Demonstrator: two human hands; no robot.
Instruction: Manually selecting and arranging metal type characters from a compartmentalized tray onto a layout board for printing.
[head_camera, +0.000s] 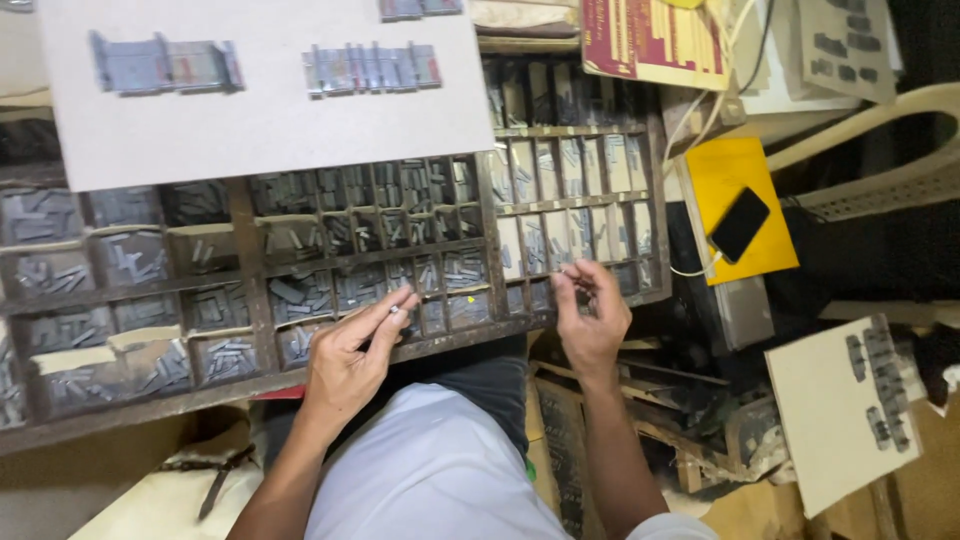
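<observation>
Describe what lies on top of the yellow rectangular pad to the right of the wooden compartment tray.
A black phone lies tilted on the yellow rectangular pad, a white cable at its lower end. The pad's surface beneath the phone is hidden.

Left hand (350, 355) pinches a thin metal sliver over the compartmented type tray (255, 330); right hand (592, 318) fingers its lower right cells, phone (739, 224) lying nearby.
</observation>
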